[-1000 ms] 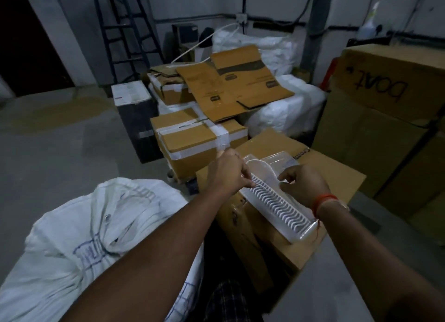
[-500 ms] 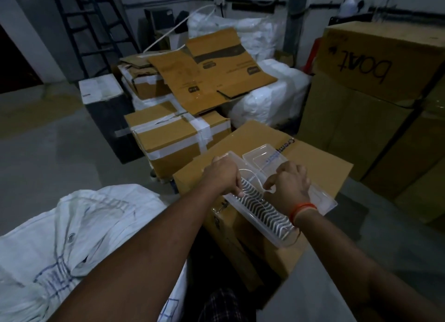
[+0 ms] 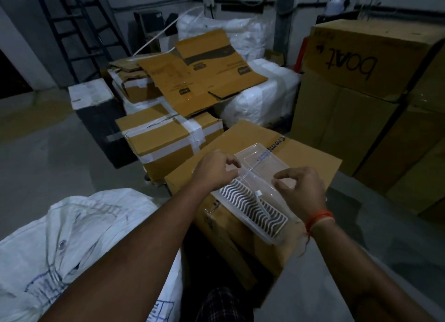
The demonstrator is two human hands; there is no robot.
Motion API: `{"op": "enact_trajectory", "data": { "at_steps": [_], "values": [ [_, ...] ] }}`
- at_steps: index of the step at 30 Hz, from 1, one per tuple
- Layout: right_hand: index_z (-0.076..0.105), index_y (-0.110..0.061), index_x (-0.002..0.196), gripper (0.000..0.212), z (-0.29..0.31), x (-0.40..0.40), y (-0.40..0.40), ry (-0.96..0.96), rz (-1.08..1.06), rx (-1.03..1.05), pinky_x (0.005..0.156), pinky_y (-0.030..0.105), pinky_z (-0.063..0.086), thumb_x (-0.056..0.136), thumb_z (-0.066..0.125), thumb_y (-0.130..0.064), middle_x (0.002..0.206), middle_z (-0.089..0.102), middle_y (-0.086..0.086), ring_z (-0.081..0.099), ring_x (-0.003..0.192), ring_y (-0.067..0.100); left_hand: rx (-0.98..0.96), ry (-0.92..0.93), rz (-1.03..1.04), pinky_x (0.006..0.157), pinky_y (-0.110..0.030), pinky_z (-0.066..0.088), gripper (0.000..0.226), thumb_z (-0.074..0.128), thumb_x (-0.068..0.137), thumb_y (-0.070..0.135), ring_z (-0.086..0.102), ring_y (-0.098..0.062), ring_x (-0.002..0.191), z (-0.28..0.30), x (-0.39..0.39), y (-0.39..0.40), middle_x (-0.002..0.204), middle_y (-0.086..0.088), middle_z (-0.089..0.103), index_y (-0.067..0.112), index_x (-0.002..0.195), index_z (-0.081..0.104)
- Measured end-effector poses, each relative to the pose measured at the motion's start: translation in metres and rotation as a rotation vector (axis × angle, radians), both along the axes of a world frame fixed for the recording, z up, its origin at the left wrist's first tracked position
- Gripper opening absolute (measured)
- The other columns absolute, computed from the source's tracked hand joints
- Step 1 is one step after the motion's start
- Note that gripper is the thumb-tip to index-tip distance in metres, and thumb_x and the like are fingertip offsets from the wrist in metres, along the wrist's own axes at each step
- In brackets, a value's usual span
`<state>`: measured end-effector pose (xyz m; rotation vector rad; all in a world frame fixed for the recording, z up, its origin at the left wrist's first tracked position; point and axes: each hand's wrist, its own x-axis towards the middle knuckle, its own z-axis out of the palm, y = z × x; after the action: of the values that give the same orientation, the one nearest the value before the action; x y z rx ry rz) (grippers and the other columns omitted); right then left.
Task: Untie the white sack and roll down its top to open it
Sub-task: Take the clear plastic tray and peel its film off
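The white sack (image 3: 79,237) lies at the lower left under my left forearm, its top crumpled, with blue print on it. Neither hand touches it. Both hands are over a clear plastic tray (image 3: 262,158) that has a wavy ridged insert and rests on a cardboard box (image 3: 310,162). My left hand (image 3: 214,170) pinches the tray's left rim. The thumb and forefinger of my right hand (image 3: 303,189) close on the right rim. A small white stick (image 3: 262,202) lies across the ridges.
Taped cardboard boxes (image 3: 168,138) and flattened cartons (image 3: 199,73) are stacked ahead. Tall boxes (image 3: 361,81) marked "boat" stand on the right. White wrapped bundles (image 3: 262,100) sit behind, and a dark ladder (image 3: 79,32) stands at the back left. Grey floor (image 3: 43,158) lies to the left.
The tray has come down from a tilted hold to rest flat on the cardboard box. Both hands have shifted to pinch its rims. The sack has not moved.
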<state>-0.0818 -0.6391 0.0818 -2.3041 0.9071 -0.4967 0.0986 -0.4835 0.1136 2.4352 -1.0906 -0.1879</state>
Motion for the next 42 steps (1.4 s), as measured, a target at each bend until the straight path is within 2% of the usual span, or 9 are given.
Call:
{"op": "enact_trajectory", "data": {
  "at_steps": [7, 10, 14, 22, 28, 31, 34, 38, 42],
  "values": [
    [0.069, -0.036, 0.079, 0.013, -0.014, -0.036, -0.029, -0.126, -0.333, 0.354, 0.083, 0.043, 0.061, 0.085, 0.075, -0.026, 0.103, 0.071, -0.001, 0.067, 0.093, 0.019, -0.035, -0.04, -0.018, 0.084, -0.03, 0.055, 0.022, 0.072, 0.094, 0.036, 0.07, -0.015, 0.094, 0.004, -0.006, -0.013, 0.116, 0.001, 0.072, 0.029, 0.114, 0.078],
    [0.069, -0.032, 0.074, 0.016, -0.022, -0.044, -0.038, -0.128, -0.441, 0.385, 0.095, 0.041, 0.056, 0.082, 0.078, -0.021, 0.104, 0.07, 0.004, 0.066, 0.099, 0.023, -0.049, -0.028, -0.028, 0.087, -0.033, 0.059, 0.02, 0.072, 0.093, 0.036, 0.07, -0.015, 0.095, 0.004, -0.008, -0.023, 0.115, 0.0, 0.072, 0.03, 0.111, 0.079],
    [0.075, -0.02, 0.088, 0.008, -0.028, -0.047, -0.047, -0.079, -0.439, 0.443, 0.087, 0.028, 0.047, 0.082, 0.078, -0.016, 0.101, 0.068, 0.004, 0.061, 0.095, 0.019, -0.066, -0.006, -0.026, 0.09, -0.036, 0.06, 0.019, 0.072, 0.093, 0.034, 0.071, -0.015, 0.099, 0.0, -0.01, -0.03, 0.119, 0.0, 0.07, 0.03, 0.11, 0.079],
    [0.065, -0.02, 0.075, 0.019, -0.023, -0.048, -0.047, -0.293, -0.47, 0.435, 0.086, 0.051, 0.059, 0.082, 0.072, -0.003, 0.078, 0.068, 0.003, 0.069, 0.084, 0.026, -0.139, 0.062, -0.012, 0.09, -0.038, 0.06, 0.019, 0.071, 0.095, 0.028, 0.071, -0.017, 0.104, -0.001, -0.009, -0.031, 0.12, -0.002, 0.071, 0.022, 0.112, 0.079],
    [0.059, -0.019, 0.082, 0.02, 0.004, -0.055, -0.024, -0.55, -0.291, 0.255, 0.078, 0.056, 0.058, 0.084, 0.069, -0.002, 0.082, 0.064, 0.006, 0.065, 0.082, 0.031, -0.324, 0.223, 0.155, 0.091, -0.042, 0.058, 0.043, 0.063, 0.1, 0.041, 0.07, -0.022, 0.103, 0.01, -0.002, -0.034, 0.117, -0.006, 0.071, 0.023, 0.139, 0.059],
    [0.058, -0.018, 0.082, 0.021, 0.014, -0.058, -0.009, -0.595, -0.198, 0.154, 0.075, 0.053, 0.059, 0.084, 0.069, -0.001, 0.084, 0.064, 0.001, 0.065, 0.081, 0.025, -0.428, 0.405, 0.261, 0.094, -0.052, 0.061, 0.054, 0.057, 0.102, 0.047, 0.071, -0.021, 0.099, 0.015, 0.002, -0.034, 0.143, -0.01, 0.06, 0.026, 0.15, 0.045],
    [0.057, -0.016, 0.083, 0.021, 0.021, -0.061, 0.005, -0.635, -0.139, 0.006, 0.075, 0.047, 0.059, 0.085, 0.071, 0.0, 0.086, 0.065, 0.001, 0.065, 0.083, 0.02, -0.556, 0.574, 0.379, 0.091, -0.049, 0.064, 0.055, 0.057, 0.104, 0.043, 0.067, -0.023, 0.105, 0.017, 0.006, -0.032, 0.157, -0.009, 0.046, 0.021, 0.152, 0.044],
    [0.06, -0.012, 0.083, 0.022, 0.024, -0.069, 0.021, -0.675, -0.045, -0.245, 0.073, 0.043, 0.057, 0.083, 0.072, 0.006, 0.087, 0.066, 0.006, 0.065, 0.081, 0.022, -0.614, 0.638, 0.499, 0.09, -0.048, 0.064, 0.044, 0.061, 0.102, 0.04, 0.074, -0.021, 0.088, 0.013, 0.009, -0.028, 0.134, -0.005, 0.061, 0.017, 0.14, 0.057],
    [0.063, -0.002, 0.079, 0.017, 0.026, -0.079, 0.034, -0.716, 0.012, -0.408, 0.075, 0.036, 0.055, 0.08, 0.07, 0.014, 0.086, 0.067, 0.011, 0.066, 0.08, 0.026, -0.593, 0.657, 0.608, 0.089, -0.046, 0.064, 0.022, 0.074, 0.095, 0.025, 0.073, -0.025, 0.09, 0.011, 0.014, -0.024, 0.101, -0.002, 0.073, 0.016, 0.115, 0.072]
  ]
}}
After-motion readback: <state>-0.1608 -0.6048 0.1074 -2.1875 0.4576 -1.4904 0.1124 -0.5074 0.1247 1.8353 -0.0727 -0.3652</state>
